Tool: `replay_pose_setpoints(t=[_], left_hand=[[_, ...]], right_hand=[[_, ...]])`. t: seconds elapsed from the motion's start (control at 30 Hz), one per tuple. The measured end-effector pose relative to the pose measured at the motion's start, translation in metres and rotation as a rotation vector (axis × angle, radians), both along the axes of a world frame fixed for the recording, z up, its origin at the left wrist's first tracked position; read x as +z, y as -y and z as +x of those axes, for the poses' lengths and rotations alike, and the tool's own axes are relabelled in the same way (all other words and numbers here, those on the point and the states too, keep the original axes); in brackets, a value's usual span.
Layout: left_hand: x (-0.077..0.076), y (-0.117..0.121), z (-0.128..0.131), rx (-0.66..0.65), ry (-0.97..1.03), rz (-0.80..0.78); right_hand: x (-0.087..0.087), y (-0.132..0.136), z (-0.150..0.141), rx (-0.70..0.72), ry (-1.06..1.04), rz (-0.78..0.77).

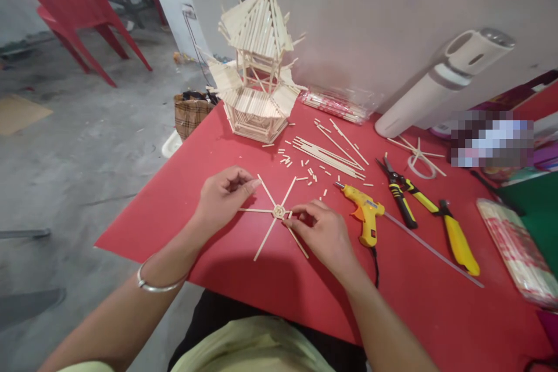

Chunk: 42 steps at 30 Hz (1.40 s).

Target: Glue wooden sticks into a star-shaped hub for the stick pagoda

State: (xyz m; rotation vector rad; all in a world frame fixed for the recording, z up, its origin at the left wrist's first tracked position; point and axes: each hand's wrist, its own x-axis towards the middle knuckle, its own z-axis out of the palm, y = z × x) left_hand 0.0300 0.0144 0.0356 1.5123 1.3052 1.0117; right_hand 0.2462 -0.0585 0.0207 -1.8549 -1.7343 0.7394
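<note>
A spoked frame of thin wooden sticks [278, 211] lies flat on the red tabletop, its spokes spreading from a small ring-shaped hub. My left hand [226, 195] is closed, thumb and fingertips together at the outer end of the upper-left spoke. At the right side of the hub, my right hand [320, 229] pinches with thumb and index finger; the spoke there is hidden beneath it. Short cut stick pieces [310, 174] are scattered just beyond the frame. A yellow hot glue gun [367, 215] lies right of my right hand, a long glue stick trailing from its back.
Behind stands a pagoda model of sticks [257, 87]. Longer sticks [329, 157], pliers [399, 192] and a yellow-handled cutter [460, 238] lie to the right. A white bottle [436, 90] leans at the wall. Packaged sticks [518, 250] sit far right. The red table's edge [143, 203] runs left.
</note>
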Motion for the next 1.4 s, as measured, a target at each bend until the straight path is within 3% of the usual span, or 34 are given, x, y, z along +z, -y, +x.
replay_pose_setpoints(t=[0.47,0.7,1.4], left_hand=[[-0.001,0.005,0.000,-0.063,-0.017,-0.034],[0.000,0.007,0.001,-0.093,-0.103,0.028],[-0.002,0.012,0.003,-0.137,-0.132,0.033]], right_hand=[[0.009,-0.004,-0.007,0.003,0.080,-0.108],[0.016,-0.006,-0.012,0.017,0.120,-0.148],[0.014,-0.008,-0.008,0.047,0.067,-0.169]])
